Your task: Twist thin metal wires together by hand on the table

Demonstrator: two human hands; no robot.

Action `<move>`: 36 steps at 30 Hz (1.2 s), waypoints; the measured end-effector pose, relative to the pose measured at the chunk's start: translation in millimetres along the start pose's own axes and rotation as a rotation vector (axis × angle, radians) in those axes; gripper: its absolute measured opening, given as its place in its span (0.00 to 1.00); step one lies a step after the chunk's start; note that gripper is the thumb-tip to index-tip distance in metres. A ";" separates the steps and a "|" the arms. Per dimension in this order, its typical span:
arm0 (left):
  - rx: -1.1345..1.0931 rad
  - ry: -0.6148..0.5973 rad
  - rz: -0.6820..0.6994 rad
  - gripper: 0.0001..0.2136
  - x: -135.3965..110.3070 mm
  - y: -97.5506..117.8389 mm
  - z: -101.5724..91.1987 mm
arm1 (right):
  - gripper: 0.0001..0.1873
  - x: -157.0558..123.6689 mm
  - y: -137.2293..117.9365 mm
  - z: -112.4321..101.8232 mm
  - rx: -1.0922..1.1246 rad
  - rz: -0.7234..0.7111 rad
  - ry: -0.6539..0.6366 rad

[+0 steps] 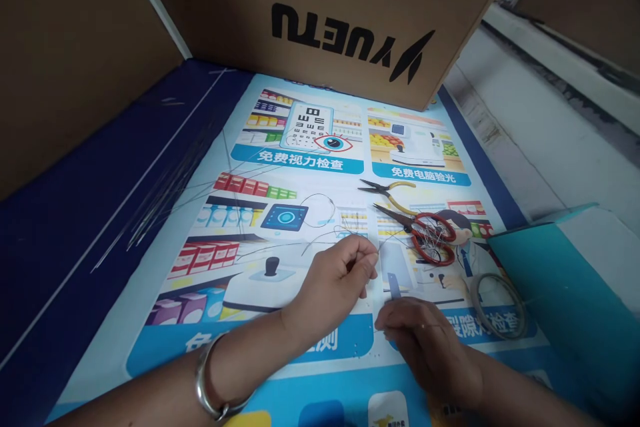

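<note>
My left hand [336,280] is closed in a pinch on a thin metal wire [320,240] that curves over the printed poster [300,167]. A silver bangle sits on that wrist. My right hand [425,340] lies low on the poster with fingers curled together, pinching the same thin wire near its lower end. Red-handled scissors [430,237] and yellow-handled pliers [393,192] lie just beyond the hands.
Several straight wires [160,197] lie on the blue surface at left. A wire coil [500,303] rests by a teal box [570,280] at right. A large cardboard box [340,20] stands behind, and another cardboard wall [75,53] at left.
</note>
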State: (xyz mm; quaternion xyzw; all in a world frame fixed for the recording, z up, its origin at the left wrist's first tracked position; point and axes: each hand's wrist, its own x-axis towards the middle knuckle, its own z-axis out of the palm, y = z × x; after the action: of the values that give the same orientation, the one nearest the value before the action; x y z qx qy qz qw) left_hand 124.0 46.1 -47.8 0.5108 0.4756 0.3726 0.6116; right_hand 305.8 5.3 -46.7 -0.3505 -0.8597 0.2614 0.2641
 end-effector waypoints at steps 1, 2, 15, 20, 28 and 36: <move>-0.001 -0.001 -0.002 0.07 0.1 -0.2 0.1 | 0.08 0.3 0.2 0.4 -0.005 -0.006 -0.007; -0.002 -0.002 -0.003 0.07 0.2 -0.3 0.1 | 0.07 0.2 0.3 0.9 -0.013 -0.009 -0.012; 0.010 -0.011 0.009 0.07 0.7 -1.0 -0.5 | 0.06 3.4 -2.5 1.5 -0.138 -0.028 -0.005; 0.007 -0.008 0.011 0.07 0.7 -1.8 0.2 | 0.06 3.6 -2.7 1.7 -0.148 -0.021 0.000; 0.003 -0.011 0.010 0.06 0.2 -1.3 -0.2 | 0.06 5.1 -2.7 0.4 -0.151 -0.037 -0.004; 0.001 -0.019 -0.002 0.06 1.7 -2.0 -0.3 | 0.06 3.1 -1.5 2.9 -0.175 -0.064 0.004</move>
State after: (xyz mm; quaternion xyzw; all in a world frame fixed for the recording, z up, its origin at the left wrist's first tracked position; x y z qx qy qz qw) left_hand 124.0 47.4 -50.1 0.5140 0.4704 0.3669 0.6163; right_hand 301.3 5.9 -47.0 -0.3451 -0.8895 0.1759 0.2424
